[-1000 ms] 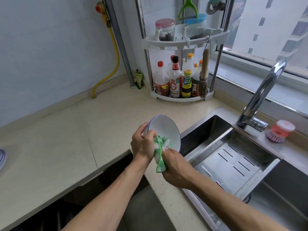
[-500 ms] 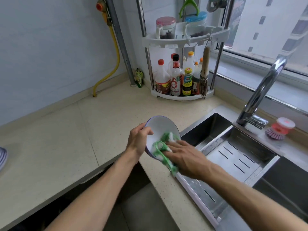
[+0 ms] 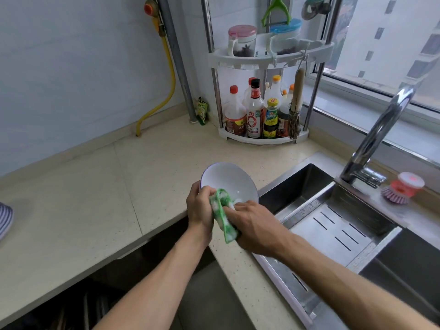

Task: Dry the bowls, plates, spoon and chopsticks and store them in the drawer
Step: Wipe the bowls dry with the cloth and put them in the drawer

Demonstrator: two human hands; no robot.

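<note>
A white bowl (image 3: pixel 232 181) with a dark blue rim is tilted toward me above the counter's corner. My left hand (image 3: pixel 199 208) grips its near left rim, thumb inside. A green and white cloth (image 3: pixel 223 213) is folded over the bowl's lower rim. My right hand (image 3: pixel 252 225) holds the cloth against the bowl, fingers curled round it. Below the counter the dark drawer (image 3: pixel 78 306) stands open, with dim upright dishes inside. A blue-striped dish (image 3: pixel 4 220) shows at the left edge of the counter.
The steel sink (image 3: pixel 297 184) with a slotted drain tray (image 3: pixel 338 229) lies to the right, its tap (image 3: pixel 378 134) behind. A red dish brush (image 3: pixel 402 188) sits beside the tap. A corner rack (image 3: pixel 264 136) of sauce bottles stands at the back, with beige counter (image 3: pixel 95 198) to the left.
The cloth has shifted from inside the bowl back to its lower left rim, and my right hand has moved down with it. The bowl stays tilted in my left hand.
</note>
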